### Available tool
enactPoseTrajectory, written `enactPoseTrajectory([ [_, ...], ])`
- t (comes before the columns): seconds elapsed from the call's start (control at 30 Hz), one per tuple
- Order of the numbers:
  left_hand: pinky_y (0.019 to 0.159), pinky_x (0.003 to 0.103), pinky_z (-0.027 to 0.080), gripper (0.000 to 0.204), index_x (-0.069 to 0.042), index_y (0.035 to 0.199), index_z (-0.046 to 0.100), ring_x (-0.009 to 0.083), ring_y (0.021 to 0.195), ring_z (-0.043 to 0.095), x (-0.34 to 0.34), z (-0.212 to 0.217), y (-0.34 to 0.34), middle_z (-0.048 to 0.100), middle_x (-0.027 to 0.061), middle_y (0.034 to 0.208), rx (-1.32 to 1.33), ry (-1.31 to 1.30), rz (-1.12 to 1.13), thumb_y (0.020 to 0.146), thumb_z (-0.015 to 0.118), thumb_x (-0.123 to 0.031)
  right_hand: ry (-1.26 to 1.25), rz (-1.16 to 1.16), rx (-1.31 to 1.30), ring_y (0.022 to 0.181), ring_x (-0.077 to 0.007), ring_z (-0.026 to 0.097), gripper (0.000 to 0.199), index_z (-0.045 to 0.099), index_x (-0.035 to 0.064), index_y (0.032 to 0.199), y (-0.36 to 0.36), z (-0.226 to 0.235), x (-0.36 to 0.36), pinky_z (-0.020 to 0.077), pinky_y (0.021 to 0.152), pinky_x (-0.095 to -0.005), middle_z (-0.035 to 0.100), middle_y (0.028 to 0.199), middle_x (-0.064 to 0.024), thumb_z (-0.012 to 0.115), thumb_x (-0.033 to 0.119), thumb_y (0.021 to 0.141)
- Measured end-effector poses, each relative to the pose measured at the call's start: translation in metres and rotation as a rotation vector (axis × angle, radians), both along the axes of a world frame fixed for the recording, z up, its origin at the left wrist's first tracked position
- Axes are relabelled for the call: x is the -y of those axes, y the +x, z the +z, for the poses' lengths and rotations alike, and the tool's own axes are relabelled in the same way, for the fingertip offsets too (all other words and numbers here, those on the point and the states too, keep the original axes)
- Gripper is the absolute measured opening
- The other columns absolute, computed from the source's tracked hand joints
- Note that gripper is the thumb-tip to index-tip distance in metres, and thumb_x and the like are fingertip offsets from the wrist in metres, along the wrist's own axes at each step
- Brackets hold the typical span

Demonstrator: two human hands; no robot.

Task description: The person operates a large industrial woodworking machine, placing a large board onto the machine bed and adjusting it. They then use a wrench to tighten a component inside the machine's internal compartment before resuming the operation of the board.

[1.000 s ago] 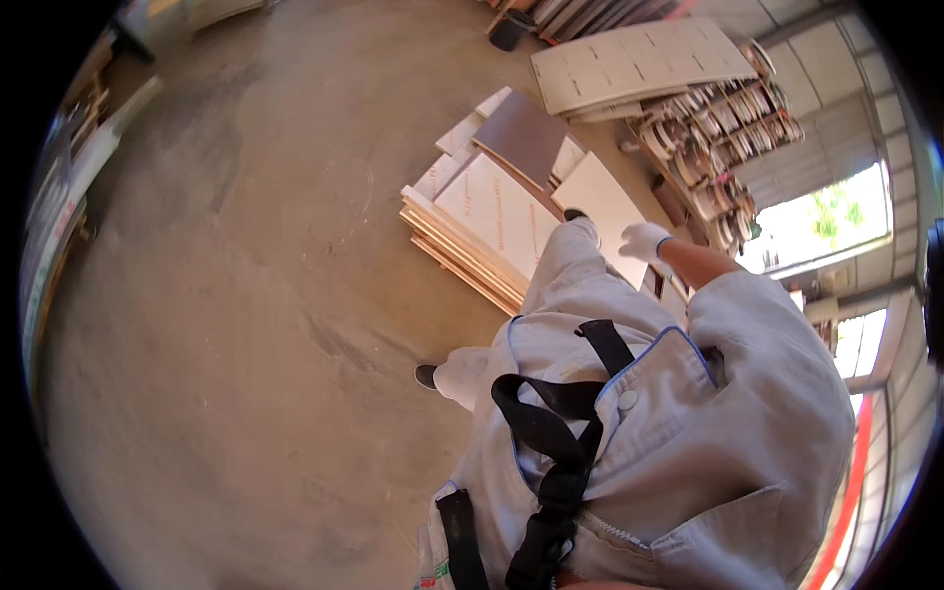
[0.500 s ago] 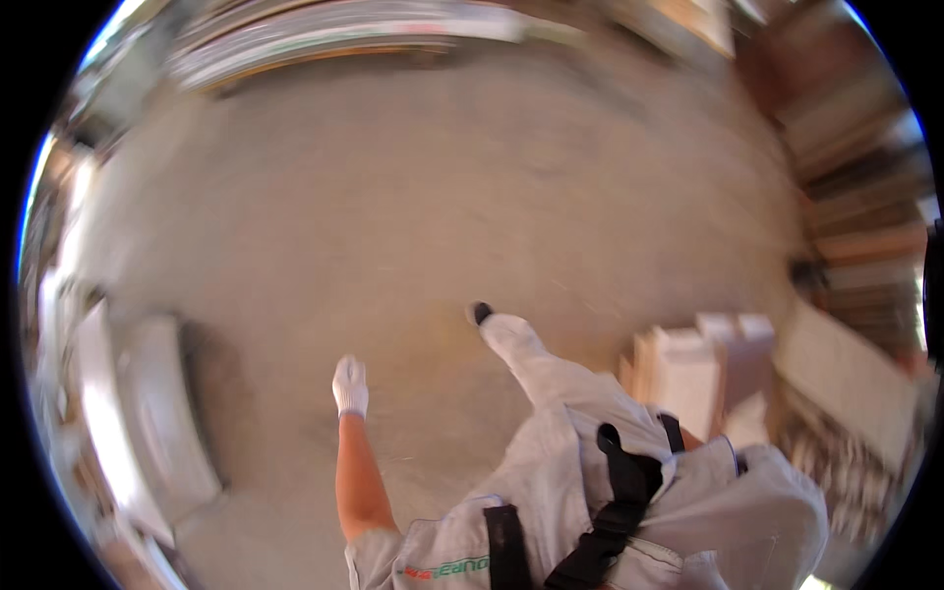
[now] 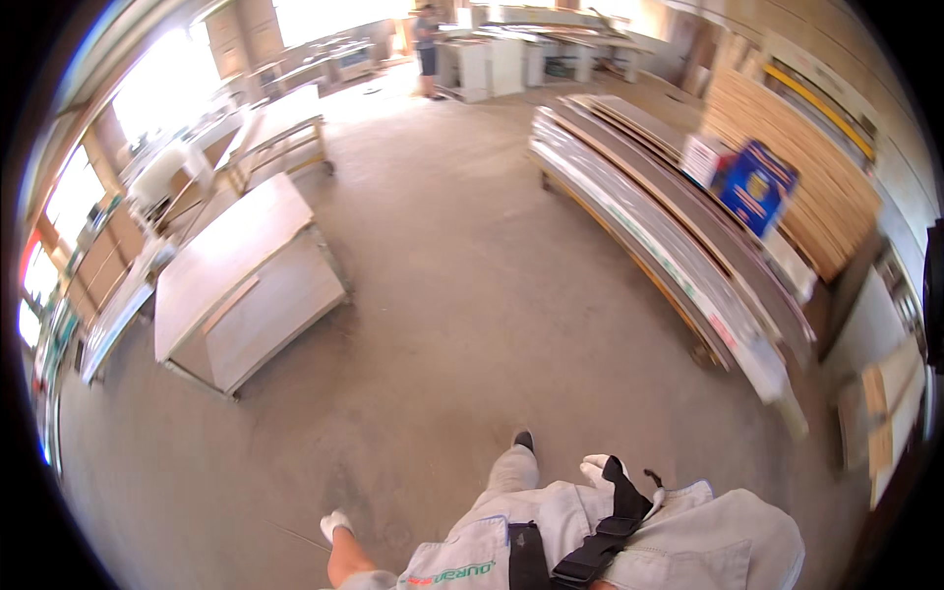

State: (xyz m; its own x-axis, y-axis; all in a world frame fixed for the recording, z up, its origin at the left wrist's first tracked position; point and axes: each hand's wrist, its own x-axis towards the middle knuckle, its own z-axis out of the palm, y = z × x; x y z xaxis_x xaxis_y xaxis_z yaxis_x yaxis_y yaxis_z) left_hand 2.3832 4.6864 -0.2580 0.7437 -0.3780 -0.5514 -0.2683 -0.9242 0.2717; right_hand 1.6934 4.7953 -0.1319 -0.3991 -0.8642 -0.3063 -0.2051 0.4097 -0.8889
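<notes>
My left hand, in a white knit glove, hangs out to my left over the concrete floor. Its fingers look loosely apart, and I see nothing in them. In front of my right hip is my right hand, gloved in white as well. Its fingers show loosely stretched, with no object visible in them; part of it is hidden behind a black strap on my grey workwear. Neither hand touches any of the furniture or boards around.
A low pale cabinet stands to the left. On the right, a long low cart carries stacked boards, with a blue package beside them. Far ahead, a person stands by white workbenches. Concrete floor runs between.
My view has swung up and to the right, bringing the far workshop into sight. The left hand now sits lower in view, and my right hand has come into sight by the hip.
</notes>
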Motion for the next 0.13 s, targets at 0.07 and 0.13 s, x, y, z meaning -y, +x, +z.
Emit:
enactPoseTrajectory([
  [0.07,0.094,0.038,0.058,0.032,-0.020,0.126,0.074,0.0253,0.121,0.069,0.077,-0.047,0.010,0.071,0.0056,0.131,0.533,0.704,-1.118,0.097,0.061,-0.025,-0.033,0.235,-0.081,0.101,-0.0214,0.071,0.053,0.067,-0.0033,0.129,-0.029,-0.001,0.117,0.0562,0.088,-0.0356,0.076,0.111,-0.0156,0.071,0.036,0.093],
  [0.13,0.093,0.043,0.057,0.031,-0.016,0.117,0.077,0.0276,0.116,0.071,0.230,-0.014,-0.167,0.075,0.0091,0.121,0.376,0.372,-1.222,0.101,0.052,-0.024,-0.031,0.239,-0.240,0.100,-0.0211,0.071,0.055,0.065,-0.0034,0.131,-0.087,0.002,0.189,0.0563,0.088,-0.0353,0.076,0.112,-0.0154,0.071,0.036,0.094],
])
